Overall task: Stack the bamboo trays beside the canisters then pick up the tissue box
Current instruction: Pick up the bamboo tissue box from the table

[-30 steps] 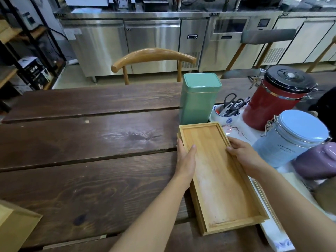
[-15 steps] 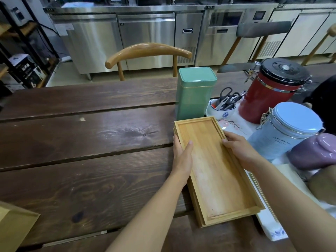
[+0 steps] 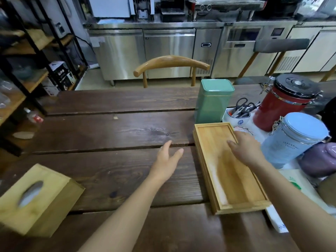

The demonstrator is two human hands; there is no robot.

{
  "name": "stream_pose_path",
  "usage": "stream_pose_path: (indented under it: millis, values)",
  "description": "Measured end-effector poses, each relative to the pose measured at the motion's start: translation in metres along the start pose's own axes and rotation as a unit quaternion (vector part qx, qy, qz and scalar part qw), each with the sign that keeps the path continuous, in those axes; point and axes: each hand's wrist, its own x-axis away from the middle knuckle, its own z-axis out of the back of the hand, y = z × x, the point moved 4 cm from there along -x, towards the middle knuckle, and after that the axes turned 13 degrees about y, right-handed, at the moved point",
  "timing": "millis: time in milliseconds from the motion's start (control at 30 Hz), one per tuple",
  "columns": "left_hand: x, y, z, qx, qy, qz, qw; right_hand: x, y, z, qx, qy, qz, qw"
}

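The bamboo trays [image 3: 234,180] lie stacked on the dark wooden table [image 3: 109,131], just in front of the green canister [image 3: 212,100] and left of the light blue canister [image 3: 294,139]. My right hand [image 3: 244,148] hovers over the top tray's far right part, fingers spread, holding nothing. My left hand [image 3: 167,160] is off the trays, open above the table to their left. The bamboo tissue box [image 3: 34,199] with an oval slot sits at the near left corner, well apart from both hands.
A red canister with a black lid [image 3: 283,104] and a white cup of scissors [image 3: 240,113] stand behind the blue one. A purple object [image 3: 320,160] and white paper [image 3: 298,190] lie at the right. A wooden chair [image 3: 171,66] faces the far edge; shelving [image 3: 27,70] stands left.
Both hands have let go of the tray stack. My left hand has moved left off the tray's edge. The view has swung left, bringing the tissue box fully into sight.
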Motion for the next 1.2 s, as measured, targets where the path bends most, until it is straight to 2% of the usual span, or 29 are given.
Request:
stream_pose_path:
  millis: [133, 367, 533, 667, 833, 933, 1000, 1100, 1200]
  values:
    - [0.014, -0.01, 0.078, -0.16, 0.076, -0.08, 0.981, 0.021, -0.053, -0.005, 0.024, -0.029, 0.076, 0.996]
    - [0.062, -0.043, 0.213, -0.3, 0.203, -0.127, 0.924, 0.079, -0.179, -0.033, -0.014, -0.082, 0.188, 0.979]
    - [0.098, -0.081, 0.284, -0.368, 0.248, -0.088, 0.892, 0.133, -0.263, -0.061, -0.024, -0.164, 0.261, 0.951]
    - [0.12, -0.116, 0.316, -0.368, 0.254, -0.042, 0.894, 0.178, -0.317, -0.083, -0.058, -0.209, 0.291, 0.932]
    - [0.128, -0.146, 0.325, -0.305, 0.266, 0.001, 0.914, 0.218, -0.358, -0.103, -0.097, -0.259, 0.282, 0.919]
    - [0.127, -0.153, 0.324, -0.23, 0.262, 0.013, 0.937, 0.221, -0.364, -0.112, -0.132, -0.273, 0.219, 0.927]
    - [0.128, -0.156, 0.324, -0.139, 0.279, 0.033, 0.95, 0.218, -0.366, -0.115, -0.16, -0.276, 0.17, 0.932]
    - [0.13, -0.16, 0.318, 0.037, 0.311, 0.144, 0.939, 0.215, -0.367, -0.118, -0.193, -0.281, 0.11, 0.934]
    - [0.128, -0.159, 0.297, 0.19, 0.263, 0.259, 0.91, 0.215, -0.369, -0.12, -0.179, -0.283, 0.069, 0.94]
